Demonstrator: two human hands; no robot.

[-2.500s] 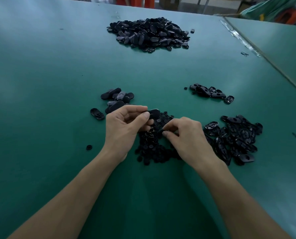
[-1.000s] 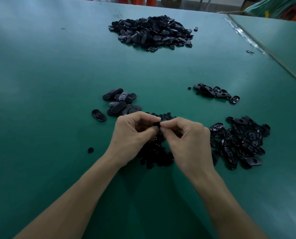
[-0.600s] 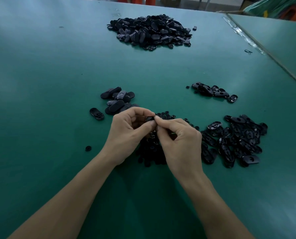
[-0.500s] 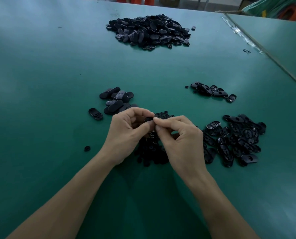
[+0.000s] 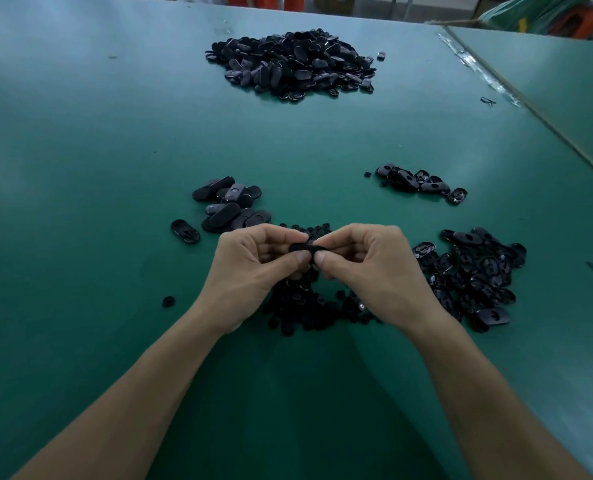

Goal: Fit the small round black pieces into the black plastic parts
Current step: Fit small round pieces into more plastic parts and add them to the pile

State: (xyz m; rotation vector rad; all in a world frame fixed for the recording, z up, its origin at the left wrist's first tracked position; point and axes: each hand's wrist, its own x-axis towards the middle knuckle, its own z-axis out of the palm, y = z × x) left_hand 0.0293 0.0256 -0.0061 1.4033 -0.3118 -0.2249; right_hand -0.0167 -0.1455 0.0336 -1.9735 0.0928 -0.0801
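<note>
Pinching one black plastic part (image 5: 303, 248) between both hands, left hand (image 5: 250, 271) and right hand (image 5: 367, 268), you hold its long axis left-to-right.

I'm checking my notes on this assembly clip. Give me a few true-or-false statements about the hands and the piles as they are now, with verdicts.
1. The left hand and right hand both pinch one black part. True.
2. The biggest heap sits nearest the person. False: the largest pile lies at the far end of the table.
3. A lone small round piece lies on the table, left of the left wrist. True.
4. The table surface is red. False: it is green.
</note>
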